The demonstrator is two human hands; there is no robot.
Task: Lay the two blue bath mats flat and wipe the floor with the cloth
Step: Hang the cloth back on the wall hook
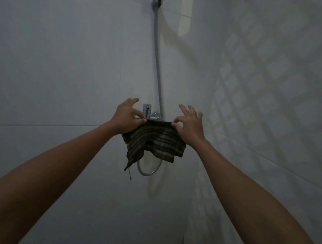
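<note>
A dark striped cloth (pixel 155 140) hangs in front of the shower tap (pixel 150 112) on the white tiled wall. My left hand (pixel 126 118) pinches its top left edge between thumb and forefinger, the other fingers spread. The top right edge is pinched the same way by my right hand (pixel 189 123). The cloth's top edge is stretched level between both hands, and its lower part droops with a loose thread dangling. Whether the cloth rests on the tap I cannot tell. No blue bath mat is in view.
A grey shower hose (pixel 157 61) runs from a wall holder (pixel 157 1) at the top down past the tap and loops below the cloth. Two tiled walls meet in a corner on the right (pixel 184 236). Light is dim.
</note>
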